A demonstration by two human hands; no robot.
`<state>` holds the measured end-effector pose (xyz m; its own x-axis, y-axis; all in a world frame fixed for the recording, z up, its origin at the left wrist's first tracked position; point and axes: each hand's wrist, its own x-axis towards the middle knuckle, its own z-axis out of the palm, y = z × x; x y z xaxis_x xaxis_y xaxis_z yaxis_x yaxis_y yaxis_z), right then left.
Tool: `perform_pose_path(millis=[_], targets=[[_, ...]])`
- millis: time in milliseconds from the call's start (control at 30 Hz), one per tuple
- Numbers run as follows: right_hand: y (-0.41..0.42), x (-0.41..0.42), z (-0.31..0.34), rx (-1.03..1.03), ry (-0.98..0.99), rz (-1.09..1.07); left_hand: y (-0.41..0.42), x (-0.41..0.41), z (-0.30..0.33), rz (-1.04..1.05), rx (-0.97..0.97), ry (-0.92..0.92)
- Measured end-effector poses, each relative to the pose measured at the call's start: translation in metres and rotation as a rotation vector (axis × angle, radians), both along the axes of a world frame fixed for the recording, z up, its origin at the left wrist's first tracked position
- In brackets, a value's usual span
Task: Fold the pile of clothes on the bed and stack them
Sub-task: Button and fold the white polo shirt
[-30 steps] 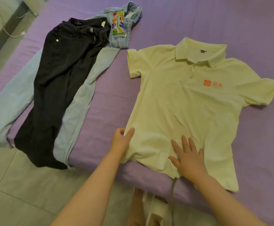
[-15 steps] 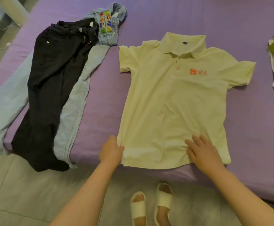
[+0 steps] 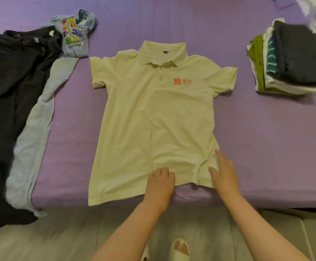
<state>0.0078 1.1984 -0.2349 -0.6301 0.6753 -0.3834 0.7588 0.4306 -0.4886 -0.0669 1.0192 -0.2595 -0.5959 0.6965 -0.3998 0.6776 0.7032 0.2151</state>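
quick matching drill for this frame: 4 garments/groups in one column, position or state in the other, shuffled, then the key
Things:
1. polo shirt
2. black trousers
3. light blue jeans
4. folded stack

Places or states:
A. partly under the dark garment, far left
B. spread flat mid-bed, both hands at its hem
C. piled at the right of the bed
D. lying on top of a paler garment, legs hanging over the bed edge

Pairs: 1-B, 2-D, 3-A, 4-C

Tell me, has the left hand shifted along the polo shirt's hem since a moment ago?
Yes. The left hand has slid from the polo shirt's lower left corner toward mid-hem, nearer the right hand.
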Motion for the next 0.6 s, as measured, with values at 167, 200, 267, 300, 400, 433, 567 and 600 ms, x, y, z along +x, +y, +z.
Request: perform_pose_path(millis=[167,200,267,300,400,433,567,600], targets=[[0.013,0.025,0.022,-0.077,0.192,-0.114,-0.011,-0.027,0.023,0.418,0.337,-0.402],[0.014,0.031,0.027,-0.091,0.224,-0.147,-0.015,-0.033,0.030,0.501,0.403,-0.506],[0.018,0.042,0.032,-0.101,0.256,-0.190,-0.021,-0.043,0.042,0.530,0.405,-0.593],[0.020,0.048,0.031,-0.100,0.250,-0.198,-0.024,-0.046,0.044,0.504,0.366,-0.590],[0.026,0.061,0.022,-0.122,0.183,-0.234,-0.030,-0.046,0.041,0.410,0.235,-0.526],[0.027,0.065,0.018,-0.115,0.133,-0.232,-0.032,-0.042,0.037,0.370,0.188,-0.511],[0.028,0.071,-0.001,0.093,-0.070,-0.042,-0.030,-0.019,0.020,0.274,0.130,-0.406],[0.028,0.071,-0.005,0.102,-0.035,-0.042,-0.029,-0.015,0.017,0.291,0.150,-0.382]])
